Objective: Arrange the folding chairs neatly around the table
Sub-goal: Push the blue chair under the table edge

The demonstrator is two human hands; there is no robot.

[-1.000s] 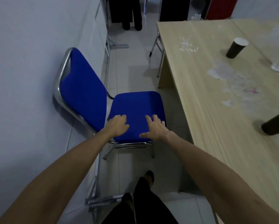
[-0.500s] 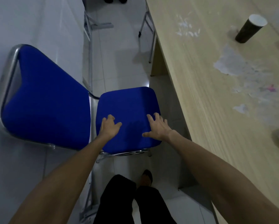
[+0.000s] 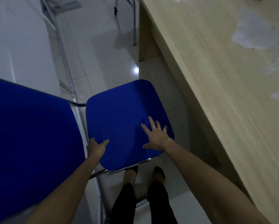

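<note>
One blue folding chair [image 3: 126,120] fills the lower left. Its backrest [image 3: 32,143] lies left of the left hand and runs out of the frame at the left edge and bottom, so its full outline cannot be seen. Its seat [image 3: 119,113] sits under both hands, with a chrome frame tube [image 3: 103,171] showing along the near edge.

The left hand [image 3: 96,148] reaches down from a bare forearm and grips the seat's left near edge: the thumb lies on top of the cushion, while the fingers curl out of sight beneath it. The right hand [image 3: 156,136] lies palm-down on the right part of the seat, fingers spread and extended, holding nothing.

Below and between the hands, two feet in dark shoes [image 3: 130,172] stand on the pale tiled floor [image 3: 95,50], beneath the seat's near edge.

Right of the right hand stands one light wooden table [image 3: 224,88], its top smeared with whitish patches [image 3: 255,34] and blurred. Beyond the hands, metal legs [image 3: 134,21] of a second piece of furniture are cut off by the top edge; what they belong to is unclear.
</note>
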